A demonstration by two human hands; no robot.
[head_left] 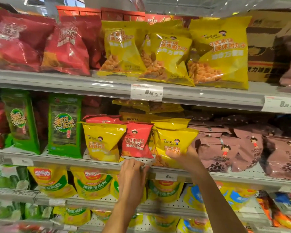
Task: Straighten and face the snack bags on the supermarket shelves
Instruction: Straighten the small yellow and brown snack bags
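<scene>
Risk, as judged: the yellow snack bag (172, 147), gripped low on its front by the right hand (183, 157), could tip forward off the shelf edge (225, 176) if pulled further, dragging the red bag (138, 140) just left of that hand. The left hand (133, 167) had fingers curled over the shelf lip below the red bag, holding no bag.

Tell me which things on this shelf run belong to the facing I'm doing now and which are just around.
In hand:
right hand on yellow bag
red bag
left yellow bag
left hand on shelf edge

Just around:
green packs
brown bags
price tag
</scene>
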